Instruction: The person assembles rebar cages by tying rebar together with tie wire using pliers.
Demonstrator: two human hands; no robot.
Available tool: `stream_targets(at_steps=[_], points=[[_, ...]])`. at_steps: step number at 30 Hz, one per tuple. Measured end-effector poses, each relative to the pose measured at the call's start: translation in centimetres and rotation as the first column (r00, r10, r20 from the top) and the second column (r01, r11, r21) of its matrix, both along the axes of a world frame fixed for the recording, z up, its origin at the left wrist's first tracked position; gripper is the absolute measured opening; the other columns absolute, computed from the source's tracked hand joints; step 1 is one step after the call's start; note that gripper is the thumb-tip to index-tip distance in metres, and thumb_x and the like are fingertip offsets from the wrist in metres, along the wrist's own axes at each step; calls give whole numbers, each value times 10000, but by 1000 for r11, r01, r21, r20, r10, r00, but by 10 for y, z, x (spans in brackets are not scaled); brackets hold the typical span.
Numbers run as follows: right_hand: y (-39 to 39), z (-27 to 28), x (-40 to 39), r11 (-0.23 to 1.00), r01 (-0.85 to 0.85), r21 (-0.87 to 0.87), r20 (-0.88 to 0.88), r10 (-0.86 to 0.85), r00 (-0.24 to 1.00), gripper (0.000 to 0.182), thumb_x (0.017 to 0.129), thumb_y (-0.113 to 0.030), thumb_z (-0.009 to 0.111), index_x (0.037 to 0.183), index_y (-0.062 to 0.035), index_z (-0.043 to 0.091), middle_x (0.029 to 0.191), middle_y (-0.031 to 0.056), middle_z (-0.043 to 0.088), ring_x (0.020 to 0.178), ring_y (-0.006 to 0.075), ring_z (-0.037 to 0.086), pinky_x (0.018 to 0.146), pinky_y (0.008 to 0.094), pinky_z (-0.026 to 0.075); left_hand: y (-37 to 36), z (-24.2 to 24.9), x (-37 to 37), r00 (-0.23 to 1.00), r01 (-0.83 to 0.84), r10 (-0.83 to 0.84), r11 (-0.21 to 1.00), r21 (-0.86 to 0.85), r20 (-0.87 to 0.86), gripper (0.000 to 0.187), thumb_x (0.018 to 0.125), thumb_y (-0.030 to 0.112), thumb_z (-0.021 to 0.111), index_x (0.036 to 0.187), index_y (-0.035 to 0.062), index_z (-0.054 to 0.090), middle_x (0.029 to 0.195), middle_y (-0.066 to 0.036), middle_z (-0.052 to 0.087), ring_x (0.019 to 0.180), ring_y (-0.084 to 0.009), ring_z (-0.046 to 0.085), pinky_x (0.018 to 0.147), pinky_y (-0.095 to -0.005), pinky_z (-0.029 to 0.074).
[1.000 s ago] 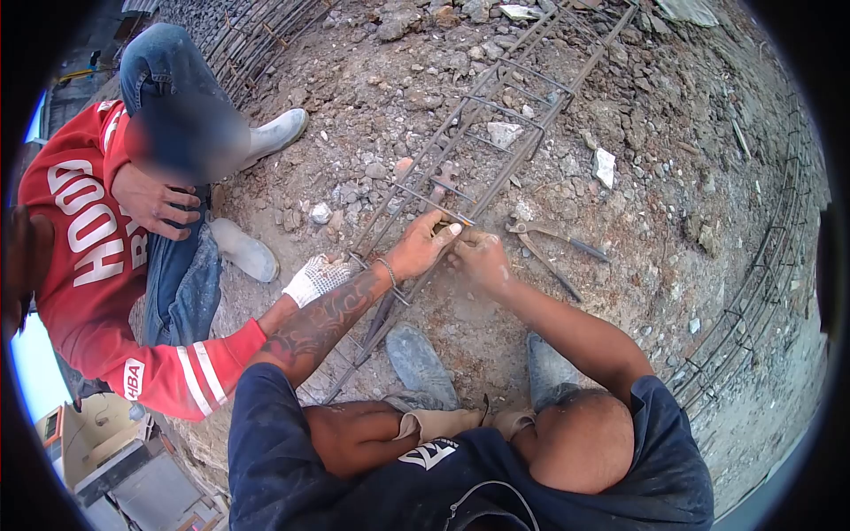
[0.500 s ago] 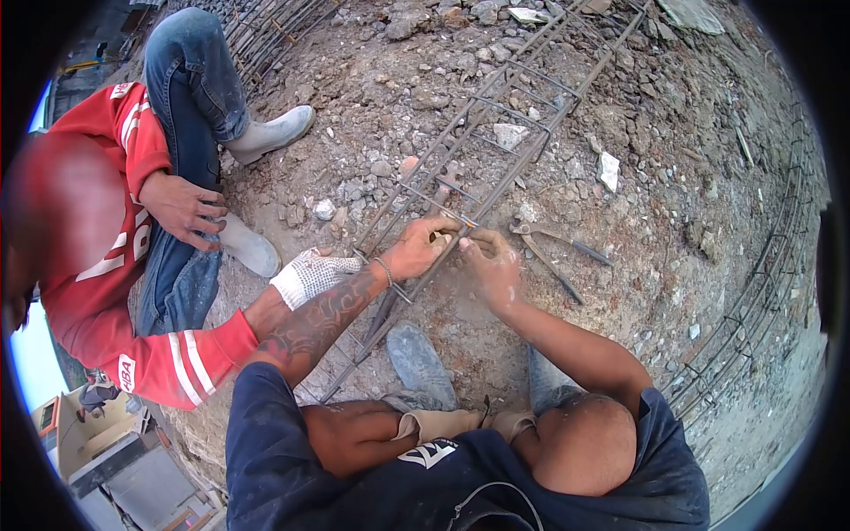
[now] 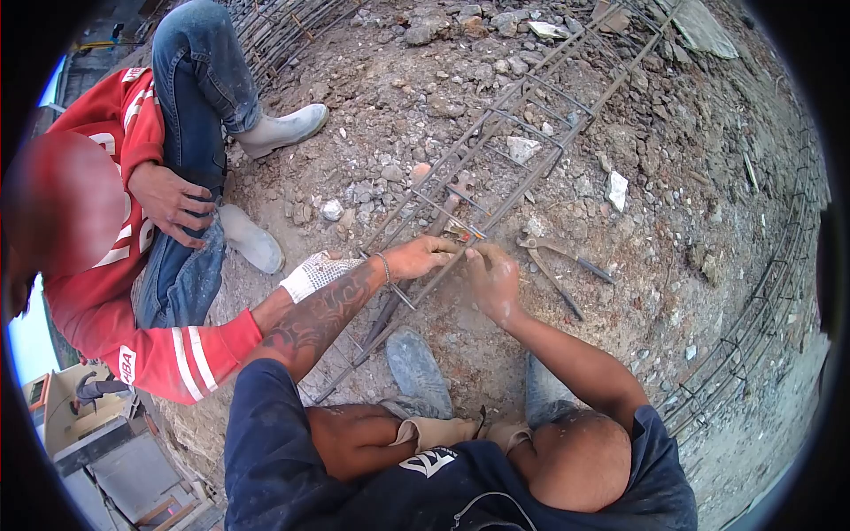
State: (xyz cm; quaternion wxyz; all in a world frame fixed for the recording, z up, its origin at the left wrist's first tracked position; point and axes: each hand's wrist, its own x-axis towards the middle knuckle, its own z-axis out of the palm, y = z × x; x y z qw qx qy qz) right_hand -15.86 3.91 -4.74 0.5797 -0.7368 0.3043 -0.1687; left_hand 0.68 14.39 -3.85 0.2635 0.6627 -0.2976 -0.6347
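Rebar cage (image 3: 561,147) lies slantwise on rubble ground (image 3: 655,248), from top right, between the wearer's 2 hands, down toward the boots (image 3: 416,363). Left hand (image 3: 421,258): fingers bent, close together, at the right-hand long bar (image 3: 425,292). Right hand (image 3: 494,281): opposite, fingers curled, thumb near index. Cannot tell if either is clamped on anything. Pincers (image 3: 534,245) on the ground near the right hand, handles spread.

Co-worker at left: gloved hand (image 3: 310,276) by the cage's other long bar, fingers partly hidden, grip cannot be told; bare hand (image 3: 173,202), fingers slightly apart, by blue jeans (image 3: 190,274).

Writing: white label (image 3: 127,364) on the red sleeve (image 3: 159,352) reads "HBA", beside 2 white stripes. Larger chest lettering partly covered. Wearer's navy shirt (image 3: 354,487): white logo (image 3: 427,463), small line beneath illegible.
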Motion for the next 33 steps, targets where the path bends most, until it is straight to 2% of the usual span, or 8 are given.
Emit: stream_targets(at_steps=[4,6,8,10,16,18,23,33], points=[[3,0,0,995,32,96,-6,-32,999,168,876,-138,596,893,28,618,828,201,615,761,329,612,711,389,469,-3,5,8,978,170,-158,982,-82,134,390,893,224,594,1215,10,544,1152,-106,596,1068,-184,541,927,-332,429],[2,1,3,992,28,123,-4,-28,1000,169,880,-135,586,893,29,624,824,201,617,754,319,613,711,386,469,-2,-8,7,987,125,-112,986,-107,114,367,864,245,638,1143,9,600,1097,-107,622,1027,-189,558,903,-332,437],[6,3,5,994,5,113,37,-10,999,171,882,-135,582,895,29,627,822,202,617,751,317,612,710,385,469,-13,22,6,939,260,-204,948,-186,276,346,846,281,664,1057,7,647,1021,-126,647,963,-209,579,869,-333,441],[3,4,4,985,21,173,-16,-18,1000,162,882,-124,571,862,30,613,809,202,612,744,335,605,702,395,465,-7,6,3,941,215,-124,937,-275,314,348,840,306,668,988,-10,657,977,-145,662,870,-234,604,805,-344,460],[0,9,2,992,-54,-111,-9,53,999,136,889,-119,549,858,11,578,796,209,587,763,389,576,702,448,451,-7,6,11,908,230,-133,951,-207,398,237,797,128,608,985,-14,631,894,-168,656,818,-222,628,743,-354,480],[3,-2,4,987,-9,-162,51,18,999,126,889,-122,555,880,2,573,800,211,577,753,396,572,687,448,450,-7,12,13,842,300,-148,928,-222,518,213,806,166,637,934,-4,637,861,-146,648,780,-225,618,718,-353,477],[7,-7,2,990,-9,-143,112,25,993,103,884,-111,563,890,-8,567,786,209,565,727,396,569,668,441,451,-5,18,9,893,196,-90,960,-201,441,186,810,161,647,904,0,646,840,-150,655,765,-257,626,716,-368,482],[-6,-15,-6,951,-37,-306,68,61,996,197,860,-211,609,967,-46,597,907,141,610,847,319,608,740,396,506,-4,-2,4,944,62,-8,986,-154,329,210,814,163,656,946,1,676,837,-78,680,763,-126,592,712,-305,482]])
